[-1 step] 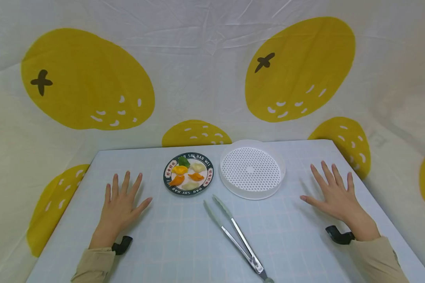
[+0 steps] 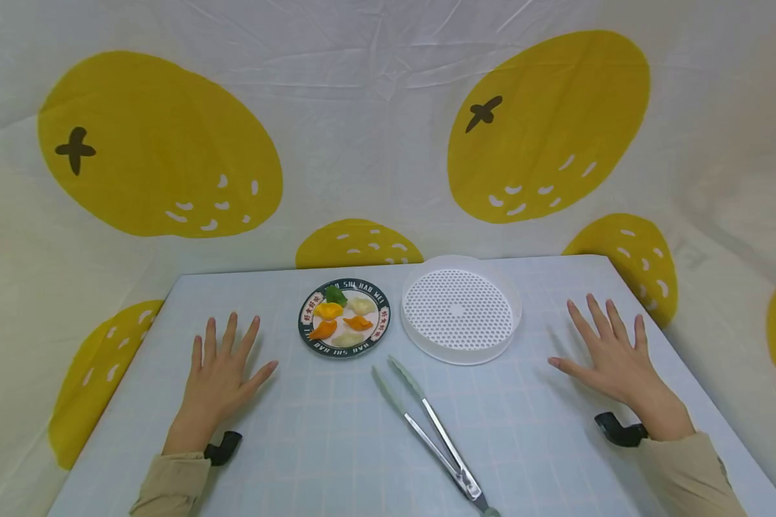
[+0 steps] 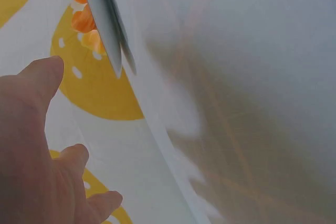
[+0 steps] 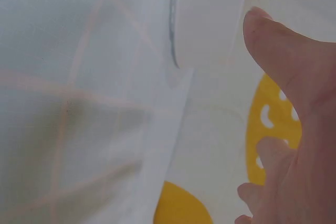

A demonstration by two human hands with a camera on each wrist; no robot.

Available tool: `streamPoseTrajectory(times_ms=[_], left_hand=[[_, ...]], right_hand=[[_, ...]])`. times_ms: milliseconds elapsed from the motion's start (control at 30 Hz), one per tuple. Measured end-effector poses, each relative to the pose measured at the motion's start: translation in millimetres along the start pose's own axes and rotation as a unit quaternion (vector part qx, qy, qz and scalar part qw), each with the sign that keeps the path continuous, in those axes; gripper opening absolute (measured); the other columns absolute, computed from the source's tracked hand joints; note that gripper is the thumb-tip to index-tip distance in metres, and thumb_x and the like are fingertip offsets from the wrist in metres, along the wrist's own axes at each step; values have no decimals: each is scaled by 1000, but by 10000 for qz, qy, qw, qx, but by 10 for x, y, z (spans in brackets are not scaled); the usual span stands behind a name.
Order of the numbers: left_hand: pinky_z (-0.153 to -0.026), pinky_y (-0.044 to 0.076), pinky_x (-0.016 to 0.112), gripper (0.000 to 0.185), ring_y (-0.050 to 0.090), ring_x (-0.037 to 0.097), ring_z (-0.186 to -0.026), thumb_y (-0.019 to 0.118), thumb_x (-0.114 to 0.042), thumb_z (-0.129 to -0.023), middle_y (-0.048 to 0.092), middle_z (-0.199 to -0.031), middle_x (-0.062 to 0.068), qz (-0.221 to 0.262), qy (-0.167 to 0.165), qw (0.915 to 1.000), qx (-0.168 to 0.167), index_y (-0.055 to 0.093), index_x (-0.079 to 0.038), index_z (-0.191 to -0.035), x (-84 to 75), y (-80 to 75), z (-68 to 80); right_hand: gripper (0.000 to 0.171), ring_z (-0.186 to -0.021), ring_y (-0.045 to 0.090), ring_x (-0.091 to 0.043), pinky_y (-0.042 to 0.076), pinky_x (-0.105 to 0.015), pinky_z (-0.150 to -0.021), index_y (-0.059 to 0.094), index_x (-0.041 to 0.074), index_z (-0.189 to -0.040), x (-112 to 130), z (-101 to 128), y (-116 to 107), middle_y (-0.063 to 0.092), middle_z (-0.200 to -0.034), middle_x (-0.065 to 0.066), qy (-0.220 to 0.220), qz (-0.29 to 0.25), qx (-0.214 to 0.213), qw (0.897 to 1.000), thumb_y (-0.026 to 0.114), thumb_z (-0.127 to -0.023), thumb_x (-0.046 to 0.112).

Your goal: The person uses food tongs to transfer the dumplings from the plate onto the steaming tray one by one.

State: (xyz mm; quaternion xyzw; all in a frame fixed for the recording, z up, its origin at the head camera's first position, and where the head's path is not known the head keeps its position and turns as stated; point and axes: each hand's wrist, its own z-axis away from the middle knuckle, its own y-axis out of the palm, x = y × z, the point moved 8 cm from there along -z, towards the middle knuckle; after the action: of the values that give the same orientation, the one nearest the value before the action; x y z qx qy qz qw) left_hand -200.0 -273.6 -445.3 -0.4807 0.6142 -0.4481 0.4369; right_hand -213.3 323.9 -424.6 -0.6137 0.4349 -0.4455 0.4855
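Observation:
My left hand (image 2: 220,380), fingers spread and palm down, hovers over the left of the table and holds nothing. Over the right side hovers my right hand (image 2: 617,362), likewise spread and bare of any object. Between them, at the back, a dark-rimmed plate (image 2: 344,352) carries several small dumplings, among them a yellow dumpling (image 2: 328,311), an orange dumpling (image 2: 323,330) and a green dumpling (image 2: 335,295). To its right stands a round white steamer tray (image 2: 458,310) with a perforated bottom. Metal tongs (image 2: 440,438) with pale green tips lie spread in front, pointing toward plate and tray.
A pale blue checked cloth (image 2: 297,445) covers the table. Behind it hangs a white curtain (image 2: 362,143) printed with large yellow fruit. The table's back edge runs just behind plate and tray. Black wrist-worn devices (image 2: 223,449) sit near both sleeves.

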Motion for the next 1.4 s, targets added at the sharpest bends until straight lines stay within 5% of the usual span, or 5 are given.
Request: streamPoseTrajectory(times_ms=[933,1200,1400], left_hand=[[-115,-6,66,91,-2,53,-145,64,-56,-89,16,-159,29,23,16,9999,-123,22,-16,-159,-34,-39,17],[-109,15,73,98,12,54,-143,71,-57,-84,24,-156,28,808,11,9967,-15,25,-10,-157,-133,-51,-5],[-108,24,72,99,26,48,-140,78,-51,-81,29,-155,24,1963,-217,9802,149,29,-7,-155,-238,-4,-76]], right_hand=[[101,-147,-11,-45,-24,-65,-107,4,21,-161,249,-38,-222,-2,-163,-22,-226,-127,-153,9995,64,-88,58],[98,-146,6,-48,-16,-67,-111,16,13,-159,627,10,-386,10,-161,-25,-509,-709,-641,9941,75,-84,40],[92,-139,22,-51,-4,-70,-113,27,6,-154,975,72,-510,25,-155,-30,-728,-1222,-1048,9843,78,-81,29]])
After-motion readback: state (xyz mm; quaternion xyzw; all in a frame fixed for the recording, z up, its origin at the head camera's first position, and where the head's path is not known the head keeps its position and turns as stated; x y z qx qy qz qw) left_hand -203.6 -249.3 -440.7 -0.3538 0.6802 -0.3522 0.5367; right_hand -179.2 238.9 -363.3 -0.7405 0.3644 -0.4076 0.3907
